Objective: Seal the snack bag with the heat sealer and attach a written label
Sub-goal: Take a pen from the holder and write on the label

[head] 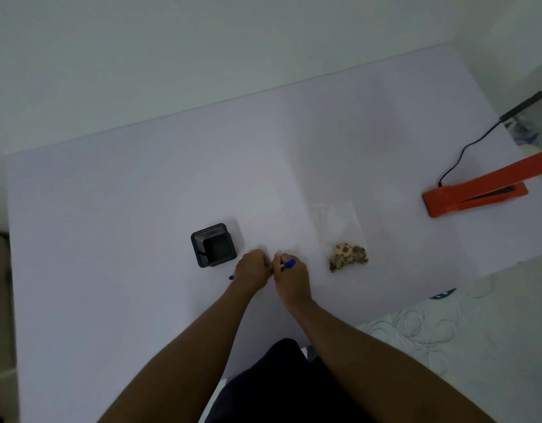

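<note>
While the right hand (289, 277) grips a blue pen (288, 264) and the left hand (253, 268) curls beside it, contents unclear, labelling seems underway, the snack bag (344, 239) lying right of the mesh pen holder (214, 244), awaiting its label.

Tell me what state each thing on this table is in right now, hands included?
Heat sealer: arm raised, jaws open, nothing in it, cord attached.
Snack bag: lying flat on the table, snacks at its near end, not in the sealer.
Blue pen: gripped in the right hand.
Left hand: fingers curled, next to the right hand; what it holds is unclear.
Black mesh holder: upright, looks empty.
</note>
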Available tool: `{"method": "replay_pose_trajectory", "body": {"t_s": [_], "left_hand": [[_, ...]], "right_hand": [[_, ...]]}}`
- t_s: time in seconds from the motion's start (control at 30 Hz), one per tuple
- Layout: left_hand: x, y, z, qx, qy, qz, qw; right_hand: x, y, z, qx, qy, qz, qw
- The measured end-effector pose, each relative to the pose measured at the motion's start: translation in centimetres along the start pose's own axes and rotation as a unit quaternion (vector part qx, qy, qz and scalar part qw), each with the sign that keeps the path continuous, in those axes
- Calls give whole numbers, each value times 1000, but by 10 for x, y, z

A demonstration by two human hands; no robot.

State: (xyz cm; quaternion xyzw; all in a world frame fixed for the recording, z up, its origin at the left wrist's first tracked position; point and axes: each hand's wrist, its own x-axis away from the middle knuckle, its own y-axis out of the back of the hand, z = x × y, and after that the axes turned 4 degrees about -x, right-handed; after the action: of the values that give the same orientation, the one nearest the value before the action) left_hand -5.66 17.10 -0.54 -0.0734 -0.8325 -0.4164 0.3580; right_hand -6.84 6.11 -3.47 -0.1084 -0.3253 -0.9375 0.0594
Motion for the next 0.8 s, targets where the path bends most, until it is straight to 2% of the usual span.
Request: {"method": "replay_pose_trajectory", "body": {"t_s": [0.8], "left_hand": [[-4,-3,2,12,1,3,1000]], "right_hand": [[2,5,-3,4,23,6,1000]]}}
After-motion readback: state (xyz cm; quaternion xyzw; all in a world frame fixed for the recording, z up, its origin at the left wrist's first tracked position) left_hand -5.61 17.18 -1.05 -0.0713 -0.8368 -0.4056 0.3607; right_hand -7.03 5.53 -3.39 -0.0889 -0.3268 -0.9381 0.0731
